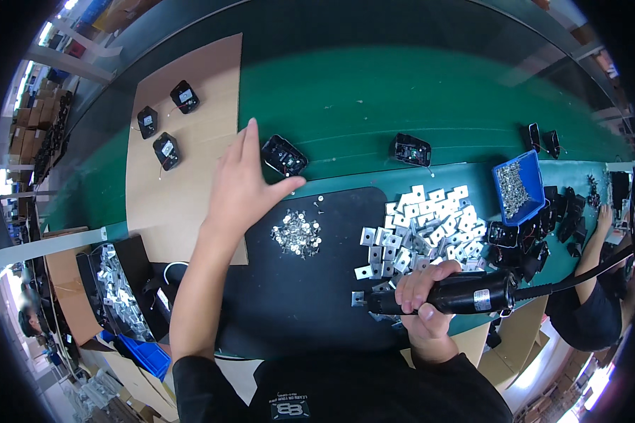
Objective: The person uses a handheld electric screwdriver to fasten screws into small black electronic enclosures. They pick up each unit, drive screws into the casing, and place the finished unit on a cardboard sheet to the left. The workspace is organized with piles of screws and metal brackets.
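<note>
My left hand (241, 180) reaches over the workbench, thumb and fingers apart, holding nothing. Just beyond its thumb lies an open black plastic housing (284, 155) with small parts inside; whether the hand touches it I cannot tell. The fingers of my right hand (428, 299) wrap round a black electric screwdriver (466, 295), held level with its cord running off to the right. At the screwdriver's tip is a small silver metal plate (358, 299). Below my left hand sits a pile of screws (297, 233) on a black mat (282, 303). Many metal plates (430, 225) are heaped beyond the screwdriver.
Another black housing (411, 150) lies on the green belt (346, 99). Several more rest on a cardboard sheet (204, 190) at the left. A blue bin (533, 185) of small metal parts stands at the right, beside black parts (536, 250). A co-worker's arm (594, 247) shows far right.
</note>
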Motion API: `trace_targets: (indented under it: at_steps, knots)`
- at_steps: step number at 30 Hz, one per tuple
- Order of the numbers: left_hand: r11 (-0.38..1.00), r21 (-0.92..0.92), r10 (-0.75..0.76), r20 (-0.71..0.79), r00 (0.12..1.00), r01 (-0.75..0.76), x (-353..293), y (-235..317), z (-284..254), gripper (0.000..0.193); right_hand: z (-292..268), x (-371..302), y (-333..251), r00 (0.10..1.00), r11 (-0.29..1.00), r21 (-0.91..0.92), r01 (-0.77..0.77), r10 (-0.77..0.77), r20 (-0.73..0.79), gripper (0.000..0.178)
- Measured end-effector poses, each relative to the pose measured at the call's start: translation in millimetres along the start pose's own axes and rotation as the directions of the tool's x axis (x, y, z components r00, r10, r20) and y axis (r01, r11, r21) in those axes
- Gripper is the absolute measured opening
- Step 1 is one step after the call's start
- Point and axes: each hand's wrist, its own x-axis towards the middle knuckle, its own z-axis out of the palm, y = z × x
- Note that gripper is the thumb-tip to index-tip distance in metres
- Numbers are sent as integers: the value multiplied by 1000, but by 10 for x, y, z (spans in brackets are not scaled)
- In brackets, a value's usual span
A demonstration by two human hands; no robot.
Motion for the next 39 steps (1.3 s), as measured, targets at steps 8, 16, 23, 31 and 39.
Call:
trace_targets:
  at_steps: [8, 16, 23, 31, 39]
  knots:
    - [997, -29, 64, -102, 993, -67, -42, 49, -105, 82, -42, 27, 91, 993, 990, 97, 106, -111, 46, 44]
    - [950, -312, 85, 162, 983, -31, -1477, 363, -335, 90, -43, 133, 78, 968, 968, 0, 250, -250, -33, 47]
    - [832, -455, 329, -59, 943, -319, -1598, 658, -274, 62, 83, 212, -11, 948, 945, -84, 317, -318, 1, 48]
    - [940, -194, 317, 192, 929, -280, -1119, 1039, 281, 30, -21, 324, -270, 782, 787, -124, 605, -616, -91, 46]
    - [836, -468, 352, 60, 934, -285, -1260, 977, 58, 20, 206, 593, -274, 794, 793, -76, 604, -607, -29, 43]
